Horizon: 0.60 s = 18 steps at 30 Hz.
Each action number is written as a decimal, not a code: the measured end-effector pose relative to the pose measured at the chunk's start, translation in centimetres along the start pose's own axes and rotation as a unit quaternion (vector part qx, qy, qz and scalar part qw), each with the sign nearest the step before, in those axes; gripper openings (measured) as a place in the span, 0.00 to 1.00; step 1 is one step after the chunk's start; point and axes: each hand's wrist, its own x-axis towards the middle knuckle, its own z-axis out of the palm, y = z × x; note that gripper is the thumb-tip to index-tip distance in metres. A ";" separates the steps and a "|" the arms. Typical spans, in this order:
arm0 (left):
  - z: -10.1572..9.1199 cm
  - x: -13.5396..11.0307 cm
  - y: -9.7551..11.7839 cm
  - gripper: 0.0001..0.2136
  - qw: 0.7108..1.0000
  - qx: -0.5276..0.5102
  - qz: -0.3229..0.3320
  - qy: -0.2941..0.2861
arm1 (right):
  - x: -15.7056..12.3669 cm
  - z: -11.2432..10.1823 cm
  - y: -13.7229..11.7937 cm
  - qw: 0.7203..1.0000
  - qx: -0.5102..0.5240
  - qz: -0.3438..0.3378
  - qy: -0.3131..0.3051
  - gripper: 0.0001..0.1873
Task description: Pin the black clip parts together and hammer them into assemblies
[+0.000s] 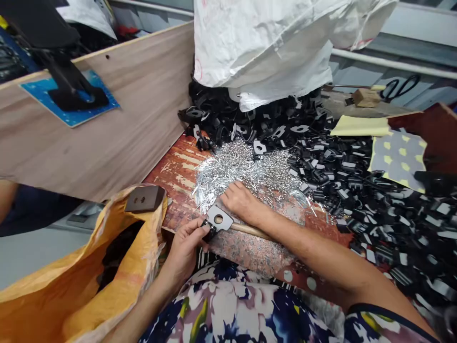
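Observation:
My left hand point(187, 243) pinches a small flat metal plate with a round hole point(218, 218), with a black plastic piece under it at the worn table's near edge. My right hand point(242, 202) rests palm down on a heap of small shiny metal pins point(246, 169), fingers curled into the pins; what it grips is hidden. A wooden handle point(250, 230) lies under my right wrist, pointing toward the plate.
A big pile of black plastic parts point(357, 176) covers the table's right and back. A white sack point(271, 43) hangs over it. An orange bag point(82, 281) with a brown block point(144, 198) on its rim stands left. A plywood wall point(107, 119) runs along the left. Scissors point(400, 87) lie far right.

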 end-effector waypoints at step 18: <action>2.9 0.3 0.0 0.14 0.984 -0.162 -0.062 -0.045 | -5.3 -5.8 -7.0 0.838 0.424 0.175 0.297 0.06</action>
